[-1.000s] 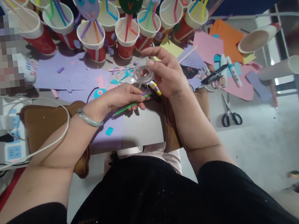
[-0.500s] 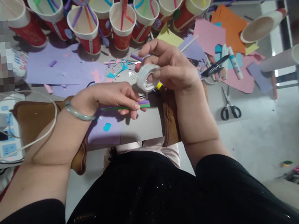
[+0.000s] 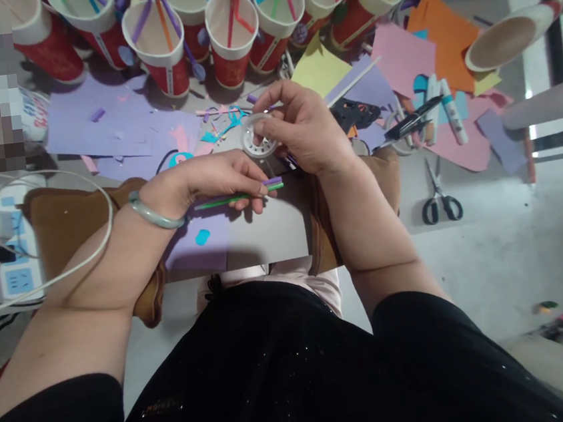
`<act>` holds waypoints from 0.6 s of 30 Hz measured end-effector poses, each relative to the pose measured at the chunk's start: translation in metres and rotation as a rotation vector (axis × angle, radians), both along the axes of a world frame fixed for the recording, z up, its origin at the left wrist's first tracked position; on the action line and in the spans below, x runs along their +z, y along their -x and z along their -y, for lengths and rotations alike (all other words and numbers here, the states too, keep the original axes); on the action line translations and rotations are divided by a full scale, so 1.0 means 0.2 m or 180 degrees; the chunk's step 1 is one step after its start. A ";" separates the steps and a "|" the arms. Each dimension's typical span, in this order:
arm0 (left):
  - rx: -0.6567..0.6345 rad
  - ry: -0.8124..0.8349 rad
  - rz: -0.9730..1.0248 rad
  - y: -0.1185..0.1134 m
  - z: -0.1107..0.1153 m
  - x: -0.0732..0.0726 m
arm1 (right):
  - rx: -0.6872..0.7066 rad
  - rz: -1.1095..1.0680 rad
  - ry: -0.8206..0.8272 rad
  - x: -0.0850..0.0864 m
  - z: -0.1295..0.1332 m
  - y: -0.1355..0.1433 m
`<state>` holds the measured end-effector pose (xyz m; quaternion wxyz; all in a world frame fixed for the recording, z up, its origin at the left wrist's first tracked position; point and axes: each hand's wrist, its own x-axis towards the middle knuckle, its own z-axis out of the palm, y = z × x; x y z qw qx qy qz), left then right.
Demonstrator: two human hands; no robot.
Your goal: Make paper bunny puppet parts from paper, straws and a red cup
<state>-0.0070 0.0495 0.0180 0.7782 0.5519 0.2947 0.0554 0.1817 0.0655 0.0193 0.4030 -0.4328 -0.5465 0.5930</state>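
Note:
Between the thumb and fingers of my left hand (image 3: 240,178) are a green straw (image 3: 215,203) and a purple piece (image 3: 272,182) lying alongside it, their ends poking out past the fingertips. My right hand (image 3: 297,125) grips a clear roll of tape (image 3: 261,147) just above those ends, with the thumb at its hole. Whether a strip of tape runs from the roll to the straws is too faint to tell. Below my left hand lies purple paper (image 3: 198,250) with a small blue cutout (image 3: 202,237) on it.
Red and white cups (image 3: 233,61) holding bent straws stand along the back. Scissors (image 3: 440,198) lie on the right, near markers (image 3: 452,112) and pink paper (image 3: 404,60). A power strip (image 3: 16,245) with a white cable is on the left.
My right hand has moved slightly left with the tape roll, which has turned its flat side more toward the camera. The straws in my left hand have tilted up a little at their right ends.

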 end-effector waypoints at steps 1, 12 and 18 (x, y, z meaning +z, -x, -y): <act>0.0088 -0.0034 -0.0010 0.00 0.00 0.00 | -0.0040 -0.0022 -0.0035 -0.01 -0.01 0.00; 0.1176 -0.0433 -0.0237 -0.03 0.01 -0.09 | -0.0023 -0.0051 -0.0286 -0.11 -0.10 -0.05; 0.1247 -0.0610 -0.0331 -0.04 -0.01 -0.10 | -0.0481 0.0086 -0.0848 -0.09 -0.05 -0.01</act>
